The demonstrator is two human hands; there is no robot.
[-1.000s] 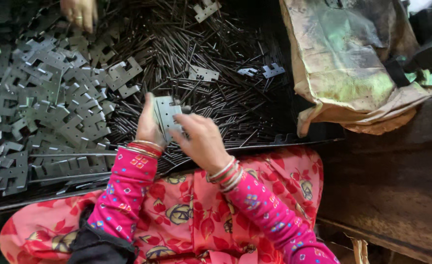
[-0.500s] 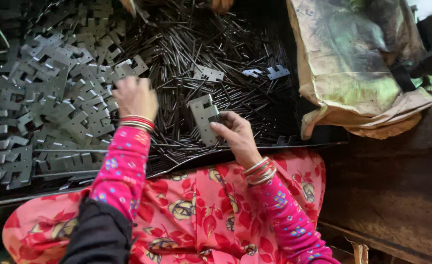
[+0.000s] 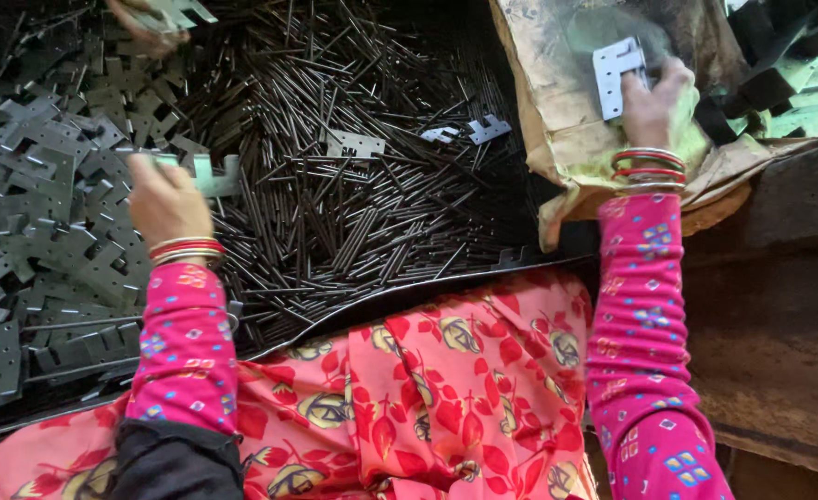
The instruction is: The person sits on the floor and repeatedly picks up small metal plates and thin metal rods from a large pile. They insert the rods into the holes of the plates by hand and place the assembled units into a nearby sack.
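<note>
Right hand (image 3: 657, 97) far right, grip clenched on a pale metal plate (image 3: 616, 74) over the brown sack (image 3: 566, 111). Left hand (image 3: 163, 199) grasping a grey bracket (image 3: 213, 178) above the pins (image 3: 353, 213).

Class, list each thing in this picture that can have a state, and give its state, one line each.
Left hand: closed on a notched metal plate, over the pile.
Right hand: gripping a pale hinge plate, held at the sack.
Sack: open, crumpled.
Metal pins: loose, heaped.
Grey plates: loose, piled.
Another person's hand: holding a plate.
</note>
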